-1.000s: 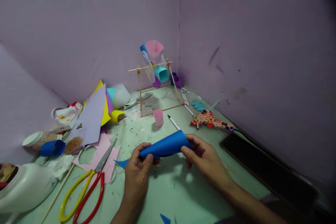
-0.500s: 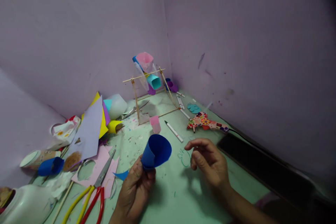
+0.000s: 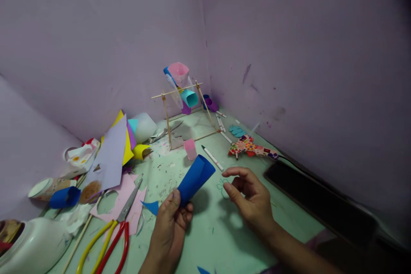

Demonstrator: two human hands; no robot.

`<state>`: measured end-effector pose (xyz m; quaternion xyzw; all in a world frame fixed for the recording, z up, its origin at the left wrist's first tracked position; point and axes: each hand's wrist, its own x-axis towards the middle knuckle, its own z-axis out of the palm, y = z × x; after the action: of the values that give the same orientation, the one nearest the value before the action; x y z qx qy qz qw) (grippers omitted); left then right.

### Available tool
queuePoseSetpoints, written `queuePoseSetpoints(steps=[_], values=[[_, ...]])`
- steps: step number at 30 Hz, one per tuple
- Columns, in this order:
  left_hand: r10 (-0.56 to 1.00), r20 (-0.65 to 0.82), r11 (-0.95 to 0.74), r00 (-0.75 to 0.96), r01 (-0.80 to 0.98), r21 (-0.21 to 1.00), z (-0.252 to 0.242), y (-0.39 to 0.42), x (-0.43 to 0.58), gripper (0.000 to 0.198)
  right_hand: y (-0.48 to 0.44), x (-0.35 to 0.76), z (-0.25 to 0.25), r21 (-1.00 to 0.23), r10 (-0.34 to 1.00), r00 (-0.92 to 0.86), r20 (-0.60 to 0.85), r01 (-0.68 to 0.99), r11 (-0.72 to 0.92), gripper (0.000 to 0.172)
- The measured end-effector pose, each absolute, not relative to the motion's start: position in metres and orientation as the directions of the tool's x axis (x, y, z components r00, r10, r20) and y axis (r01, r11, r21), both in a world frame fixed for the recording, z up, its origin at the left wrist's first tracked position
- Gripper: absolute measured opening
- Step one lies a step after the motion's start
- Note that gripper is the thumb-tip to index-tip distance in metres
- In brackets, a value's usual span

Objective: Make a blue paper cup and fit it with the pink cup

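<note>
Between the thumb and fingers of my left hand [image 3: 173, 222] is a rolled blue paper cone [image 3: 196, 177], its wide end tilted up and to the right. My right hand [image 3: 250, 199] hovers to the right of the cone, empty, with thumb and fingers apart. Beneath that hand, a green drawing [image 3: 224, 189] marks the pale green table. Beyond the cone lie a small pink paper cup [image 3: 190, 150] and a green-tipped marker [image 3: 212, 157]. Behind them stands a stick frame [image 3: 167, 122] bearing a wheel with coloured paper cups, such as a pink one [image 3: 178, 73].
Scissors [image 3: 128, 205] with red and yellow handles lie at left on pink paper scraps [image 3: 120, 192]. A white jar [image 3: 41, 242] sits at the lower left. On the right are a patterned glue gun [image 3: 252, 147] and a long dark object [image 3: 317, 201] along the wall.
The blue cone has turned in my left hand, so its side shows instead of its open mouth. My right hand has shifted slightly left, with its thumb now farther out.
</note>
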<state>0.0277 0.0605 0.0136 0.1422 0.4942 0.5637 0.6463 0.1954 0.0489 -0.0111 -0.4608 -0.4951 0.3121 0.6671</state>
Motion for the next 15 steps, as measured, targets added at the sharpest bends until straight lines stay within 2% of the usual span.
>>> queuePoseSetpoints(steps=[2, 4, 7, 11, 15], values=[[0.883, -0.451, 0.307, -0.128, -0.569, 0.763, 0.012, 0.058, 0.029, 0.008, 0.049, 0.194, -0.012, -0.886, 0.825, 0.336, 0.454, 0.072, 0.458, 0.021], [0.894, -0.431, 0.300, -0.124, -0.550, 0.780, 0.012, 0.056, 0.029, 0.021, 0.051, 0.192, -0.010, -0.867, 0.808, 0.330, 0.488, 0.076, 0.492, 0.025], [0.900, -0.417, 0.304, -0.123, -0.508, 0.806, 0.012, 0.053, 0.030, 0.037, 0.055, 0.189, -0.006, -0.884, 0.836, 0.296, 0.462, 0.080, 0.460, 0.031], [0.905, -0.404, 0.311, -0.136, -0.436, 0.844, 0.012, 0.052, 0.031, 0.043, 0.056, 0.190, 0.002, -0.914, 0.883, 0.238, 0.404, 0.136, 0.381, 0.040], [0.908, -0.389, 0.316, -0.153, -0.357, 0.879, 0.010, 0.052, 0.030, 0.051, 0.058, 0.193, 0.008, -0.914, 0.917, 0.142, 0.373, 0.227, 0.336, 0.033]])
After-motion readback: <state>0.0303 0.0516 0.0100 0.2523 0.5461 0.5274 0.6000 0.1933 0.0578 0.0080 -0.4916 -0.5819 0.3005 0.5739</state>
